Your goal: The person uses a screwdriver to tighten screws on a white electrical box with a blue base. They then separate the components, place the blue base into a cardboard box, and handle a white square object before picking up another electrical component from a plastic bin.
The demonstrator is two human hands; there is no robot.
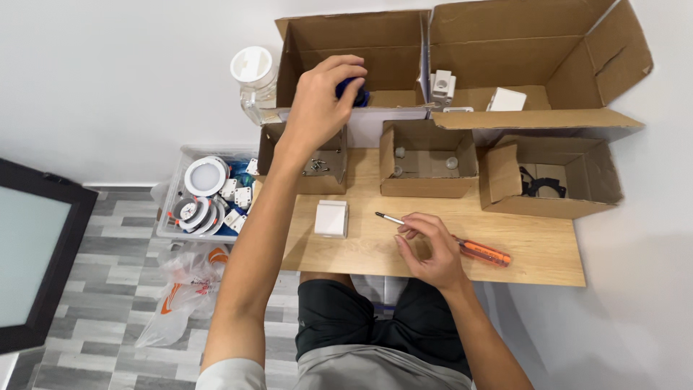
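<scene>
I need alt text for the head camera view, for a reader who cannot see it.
A seated person's left hand holds a dark blue object over a large cardboard box, while the right hand touches an orange-handled screwdriver on a wooden table.
</scene>
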